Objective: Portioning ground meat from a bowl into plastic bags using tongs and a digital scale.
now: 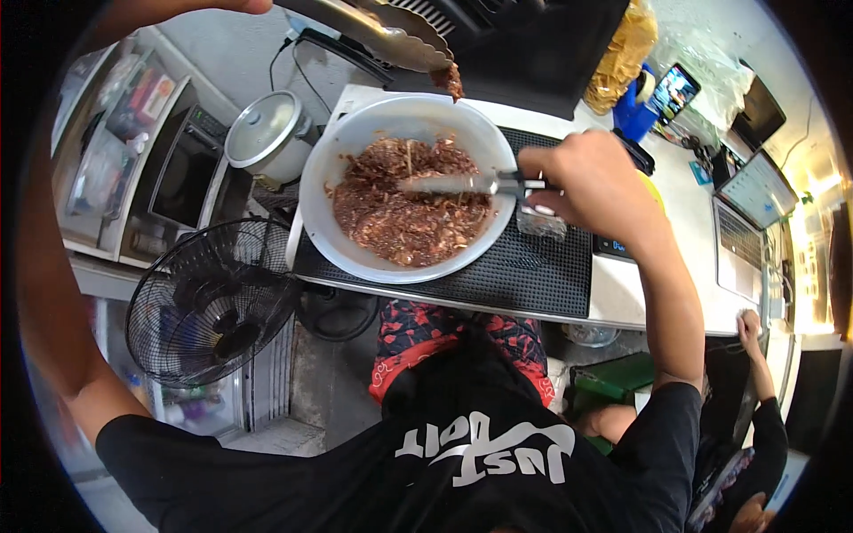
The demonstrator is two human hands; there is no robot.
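A wide white bowl (313, 213) holds a mass of dark red-brown shredded or minced meat (400, 222). My right hand (591, 182), over the bowl's right rim, is closed round the dark handle of a long metal utensil (453, 184). Its shiny blade reaches into the meat; I cannot tell its exact kind. Raised close to the camera at the top are metal tongs (391, 40) with scalloped ends. A clump of meat (451, 82) hangs from their tip. My left hand (191, 7) is at the tongs' other end, mostly cut off by the upper edge.
Under the bowl lies a black textured mat (542, 275) on a white table. Beside it are a digital scale (611, 245), a clear container (542, 224), a phone (675, 91) and a laptop (746, 222). A black fan (213, 302) and lidded pot (267, 129) stand left. Another person (751, 453) sits right.
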